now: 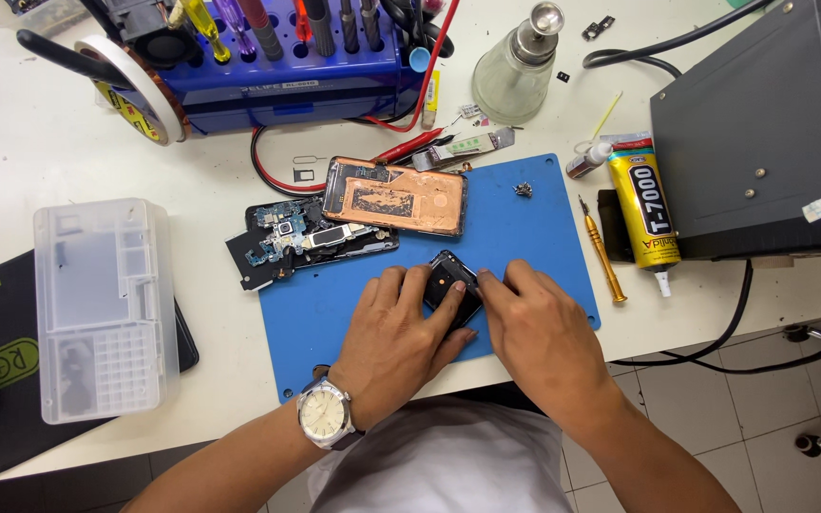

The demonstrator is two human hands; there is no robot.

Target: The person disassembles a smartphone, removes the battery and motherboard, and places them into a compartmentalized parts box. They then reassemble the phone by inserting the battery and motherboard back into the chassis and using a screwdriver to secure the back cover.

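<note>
My left hand [393, 334], with a wristwatch [325, 414] on its wrist, and my right hand [536, 328] meet over a small black phone part [450, 285] on the blue work mat [525, 228]. Both hands grip the part, fingertips pinched at its top edge. Just beyond it lies an opened phone frame with a copper-coloured plate [396, 197]. To the left of that lies a black phone body with exposed circuit boards [306, 239].
A clear plastic parts box [105, 309] sits left. A blue tool rack [287, 57] with screwdrivers stands at the back, beside a glass dispenser bottle [517, 66]. A yellow glue tube [648, 204], a small screwdriver [602, 252] and a dark grey machine [772, 133] are right. Cables hang over the table edge.
</note>
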